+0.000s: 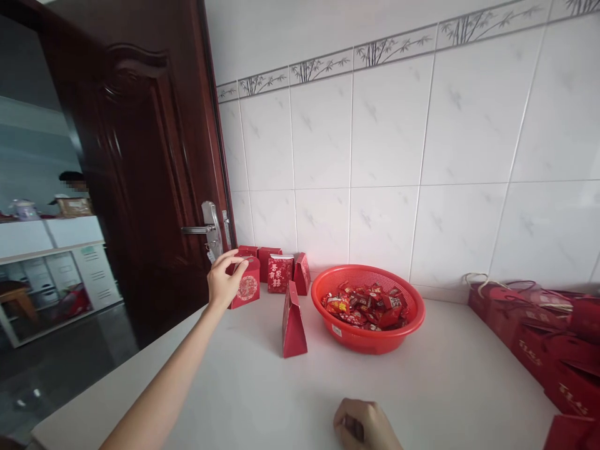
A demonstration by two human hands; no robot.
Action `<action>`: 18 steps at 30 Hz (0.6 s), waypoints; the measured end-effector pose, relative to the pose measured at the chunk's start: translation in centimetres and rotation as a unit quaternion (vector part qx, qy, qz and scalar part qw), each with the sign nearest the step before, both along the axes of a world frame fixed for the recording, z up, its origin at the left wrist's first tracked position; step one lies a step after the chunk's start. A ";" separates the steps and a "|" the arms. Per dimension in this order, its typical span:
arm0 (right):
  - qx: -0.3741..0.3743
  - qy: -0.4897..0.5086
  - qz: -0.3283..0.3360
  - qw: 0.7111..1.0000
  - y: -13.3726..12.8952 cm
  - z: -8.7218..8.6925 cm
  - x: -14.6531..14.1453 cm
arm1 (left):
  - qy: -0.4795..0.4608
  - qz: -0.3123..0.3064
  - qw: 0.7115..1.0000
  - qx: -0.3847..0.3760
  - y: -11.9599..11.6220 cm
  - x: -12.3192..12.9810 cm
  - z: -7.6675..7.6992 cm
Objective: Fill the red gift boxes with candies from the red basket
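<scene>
At the back left of the table, my left hand has thumb and fingers closed at the top of a red box with a round pale emblem. Other red boxes stand behind and beside it, one with white characters on its front. A narrow, upright red box stands nearer, apart from that group. Right of it sits a red plastic basket holding many red-wrapped pieces. My right hand rests near the front edge, its fingers curled, with nothing visible in them.
Red boxes or bags with cords line the table's right side. A white tiled wall rises behind. On the left stands a dark wooden door with a metal handle; beyond it, a person is partly visible by a white counter.
</scene>
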State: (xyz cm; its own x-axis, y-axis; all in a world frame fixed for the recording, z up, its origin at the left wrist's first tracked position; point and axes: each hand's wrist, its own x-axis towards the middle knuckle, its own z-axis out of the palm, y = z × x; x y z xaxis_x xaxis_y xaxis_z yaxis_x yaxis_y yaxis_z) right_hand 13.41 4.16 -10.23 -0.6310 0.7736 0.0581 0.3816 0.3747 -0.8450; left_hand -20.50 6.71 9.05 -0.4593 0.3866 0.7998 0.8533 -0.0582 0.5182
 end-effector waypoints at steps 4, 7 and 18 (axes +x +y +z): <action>-0.038 0.043 -0.010 0.998 -0.2 0.8 0.2 | 0.047 -0.143 0.982 0.117 -2.0 4.2 2.1; -0.063 0.106 -0.020 0.992 -0.5 1.4 0.5 | 0.097 -0.233 0.956 0.151 -3.8 8.0 3.0; -0.053 0.322 -0.177 0.929 -0.3 7.2 4.2 | 0.340 -0.399 0.842 0.131 -7.8 18.8 -3.9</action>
State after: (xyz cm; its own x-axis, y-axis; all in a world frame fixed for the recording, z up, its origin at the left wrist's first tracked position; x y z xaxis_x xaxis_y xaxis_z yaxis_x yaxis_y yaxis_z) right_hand 17.63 3.82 -3.01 -0.1965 0.9490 0.2466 -0.1310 0.2239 -0.9658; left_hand -1.74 -1.09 5.17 0.4604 0.1244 0.8789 0.5825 -0.7894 -0.1934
